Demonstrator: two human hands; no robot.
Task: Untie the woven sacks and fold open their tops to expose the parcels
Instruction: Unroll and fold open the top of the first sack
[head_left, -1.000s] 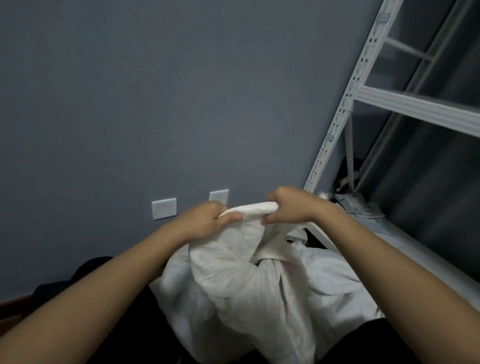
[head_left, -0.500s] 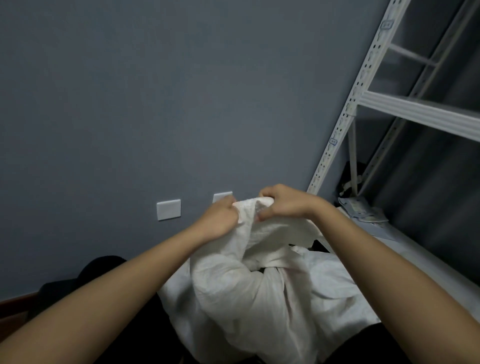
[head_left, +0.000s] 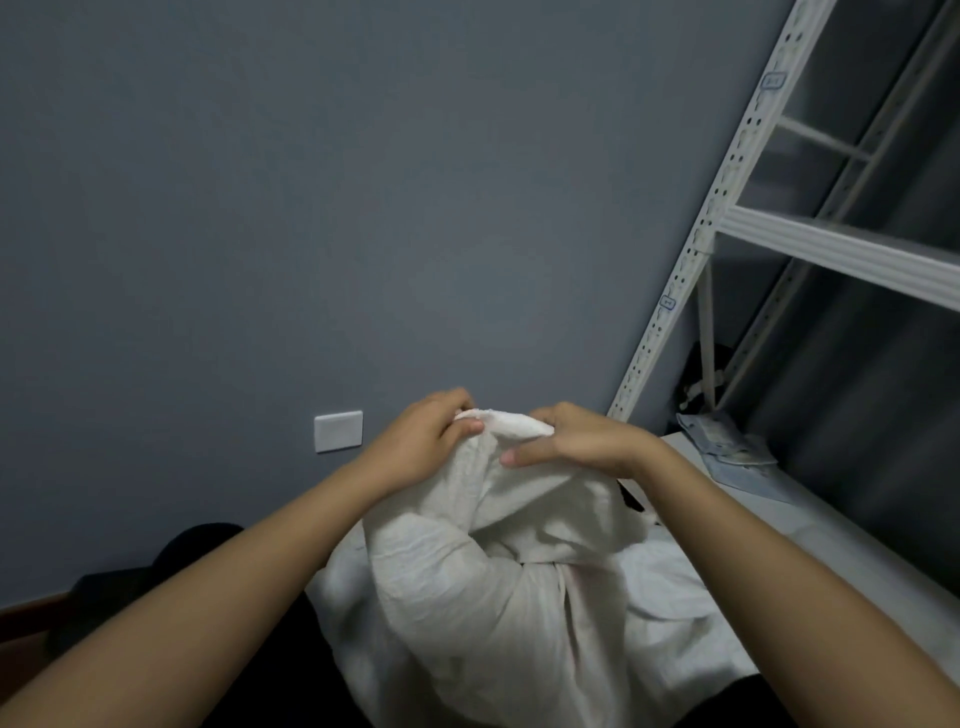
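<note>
A white woven sack (head_left: 467, 613) stands low in the middle of the head view, its bunched top raised toward the grey wall. My left hand (head_left: 421, 441) grips the left side of that bunched top edge, fingers curled over it. My right hand (head_left: 576, 441) holds the right side of the same edge, thumb pointing left along the fabric. A strip of the sack's own cloth wraps around its neck lower down. More white sack fabric (head_left: 670, 587) lies behind it to the right. No parcels show.
A white metal shelving rack (head_left: 727, 218) rises on the right, with plastic packets (head_left: 732, 441) on its lowest shelf. A white wall plate (head_left: 338, 431) sits on the grey wall. Dark bags (head_left: 156, 582) lie at the lower left.
Both hands have stayed on the sack's top edge and shifted slightly along it. The camera has drifted, so the wall plates and rack sit further right in view.
</note>
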